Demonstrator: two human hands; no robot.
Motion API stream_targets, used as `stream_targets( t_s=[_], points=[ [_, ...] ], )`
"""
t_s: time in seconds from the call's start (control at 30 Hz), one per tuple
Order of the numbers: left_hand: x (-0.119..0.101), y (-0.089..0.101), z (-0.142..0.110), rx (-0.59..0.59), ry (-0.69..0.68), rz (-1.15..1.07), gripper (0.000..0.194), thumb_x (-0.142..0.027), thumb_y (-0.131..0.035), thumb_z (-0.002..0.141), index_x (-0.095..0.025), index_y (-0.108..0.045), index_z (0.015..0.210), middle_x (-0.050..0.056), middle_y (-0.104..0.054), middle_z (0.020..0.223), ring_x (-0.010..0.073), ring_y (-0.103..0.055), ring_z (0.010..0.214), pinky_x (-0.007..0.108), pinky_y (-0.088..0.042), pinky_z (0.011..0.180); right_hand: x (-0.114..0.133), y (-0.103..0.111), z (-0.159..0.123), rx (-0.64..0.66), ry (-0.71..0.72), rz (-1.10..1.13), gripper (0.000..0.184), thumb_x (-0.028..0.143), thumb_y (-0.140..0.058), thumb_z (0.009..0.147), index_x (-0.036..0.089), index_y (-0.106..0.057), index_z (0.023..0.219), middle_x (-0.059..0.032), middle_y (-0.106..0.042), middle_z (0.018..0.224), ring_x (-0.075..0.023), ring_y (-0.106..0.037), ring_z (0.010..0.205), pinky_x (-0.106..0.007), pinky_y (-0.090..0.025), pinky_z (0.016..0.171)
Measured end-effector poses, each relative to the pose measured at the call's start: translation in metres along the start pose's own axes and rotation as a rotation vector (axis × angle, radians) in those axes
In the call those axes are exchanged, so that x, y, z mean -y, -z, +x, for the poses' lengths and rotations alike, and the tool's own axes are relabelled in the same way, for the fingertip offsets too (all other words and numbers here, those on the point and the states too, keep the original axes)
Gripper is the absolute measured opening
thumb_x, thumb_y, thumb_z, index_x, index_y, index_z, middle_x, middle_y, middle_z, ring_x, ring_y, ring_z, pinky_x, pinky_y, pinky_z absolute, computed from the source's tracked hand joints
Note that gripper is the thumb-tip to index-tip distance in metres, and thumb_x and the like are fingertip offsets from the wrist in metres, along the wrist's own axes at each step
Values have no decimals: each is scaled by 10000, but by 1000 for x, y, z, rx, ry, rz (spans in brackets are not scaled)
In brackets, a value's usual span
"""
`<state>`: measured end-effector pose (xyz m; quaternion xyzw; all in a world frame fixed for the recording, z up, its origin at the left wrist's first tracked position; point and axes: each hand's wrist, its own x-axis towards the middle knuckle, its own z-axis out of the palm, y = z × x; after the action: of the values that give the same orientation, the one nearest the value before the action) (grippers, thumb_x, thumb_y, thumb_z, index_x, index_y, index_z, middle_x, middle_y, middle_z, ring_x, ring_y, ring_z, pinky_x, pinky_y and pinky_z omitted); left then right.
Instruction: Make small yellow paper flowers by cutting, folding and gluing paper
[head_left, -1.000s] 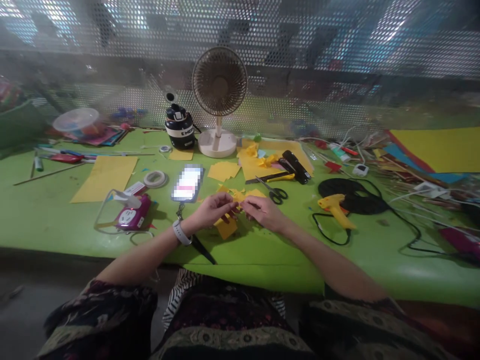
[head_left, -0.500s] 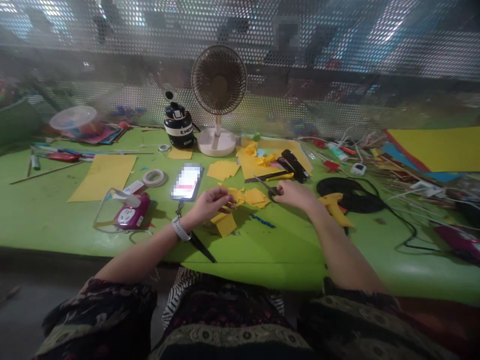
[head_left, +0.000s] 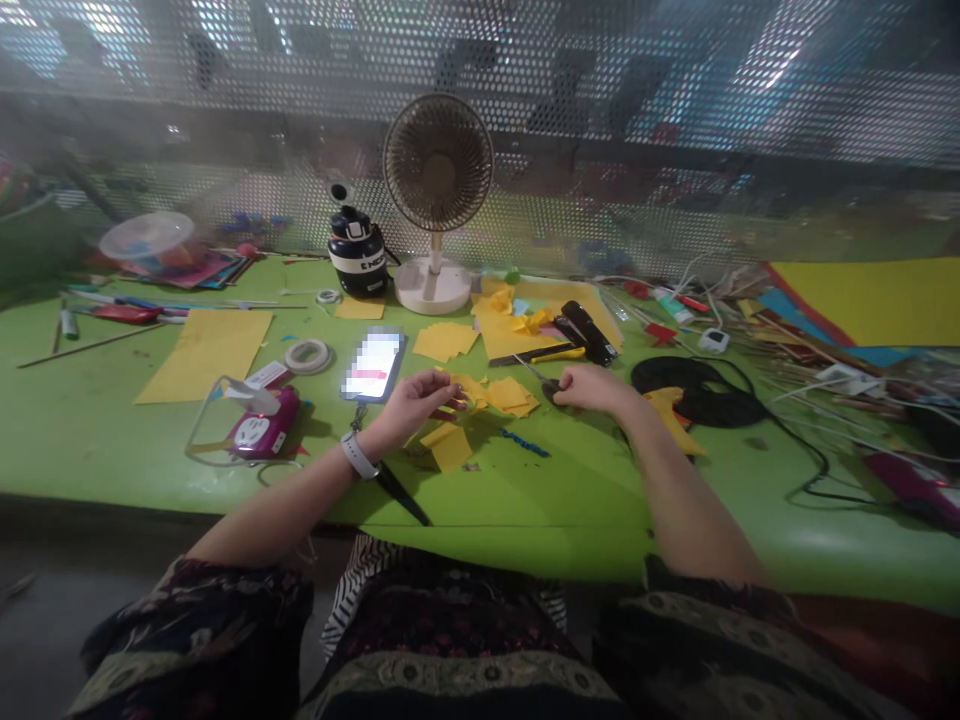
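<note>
A person sits at a glossy green tabletop (head_left: 570,505) with both bare hands over its middle. The left hand (head_left: 421,402) is half curled, thumb and fingertips nearly meeting beside a crumpled cluster of bright yellow paper (head_left: 472,390); whether they pinch part of it cannot be told. The right hand (head_left: 592,390) is closed around the handle end of small black-handled metal scissors (head_left: 550,388), whose blades point away and to the left. Between the hands lies a loose pile of yellow paper pieces (head_left: 514,397), with a flat yellow paper square (head_left: 448,448) nearer the person and a thin, crinkled blue strip (head_left: 525,442) to its right. The paper looks very light, easily creased and torn, so a gentle fingertip pinch at an edge should suit it best. The scissors look light but rigid, probably smooth, and are best taken by the handle loops, away from the blades. Beyond the pile rests a yellow-and-black utility knife (head_left: 562,353); a lit phone (head_left: 375,365) lies to the left.
</note>
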<state>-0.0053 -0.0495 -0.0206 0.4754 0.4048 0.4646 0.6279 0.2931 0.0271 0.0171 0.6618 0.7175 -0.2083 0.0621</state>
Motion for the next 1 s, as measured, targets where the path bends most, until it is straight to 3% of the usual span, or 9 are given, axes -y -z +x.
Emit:
stream_targets(
  t_s=[0.17,0.3,0.4,0.67,1.0],
  points=[
    [0,1,0,-43,-3,-66,305,-366,-797,763,-131,-660,901,70,-758,895,157,-733,781,288,-604,706,-3,9,-7,-5,35,402,165,161,-732,699,168,-595,790,-45,-724,741,-168,-714,635,-215,-497,544],
    [-2,0,0,-96,7,-116,335,-365,-835,712,-124,-690,894,78,-766,882,162,-735,750,286,-594,698,8,8,-17,121,200,843,286,183,-807,668,164,-573,832,-57,-720,794,-181,-731,680,-256,-587,603],
    [-2,0,0,-111,3,-152,328,-351,-837,713,-118,-697,898,84,-765,871,166,-736,764,281,-591,703,25,0,-27,220,317,1021,383,274,-864,645,165,-576,874,-44,-718,820,-182,-739,703,-291,-620,662],
    [-6,0,-2,-146,-2,-271,309,-316,-853,699,-126,-678,867,69,-759,845,161,-734,765,262,-587,692,66,-33,-42,277,322,1005,488,427,-915,574,175,-553,783,-4,-651,739,-127,-665,635,-284,-616,622],
    [0,2,1,-159,-33,-361,262,-293,-858,694,-154,-684,832,52,-756,946,196,-720,973,310,-570,839,72,-55,-41,232,366,918,502,468,-874,619,189,-515,832,30,-594,718,-119,-633,642,-278,-582,587]
  ],
)
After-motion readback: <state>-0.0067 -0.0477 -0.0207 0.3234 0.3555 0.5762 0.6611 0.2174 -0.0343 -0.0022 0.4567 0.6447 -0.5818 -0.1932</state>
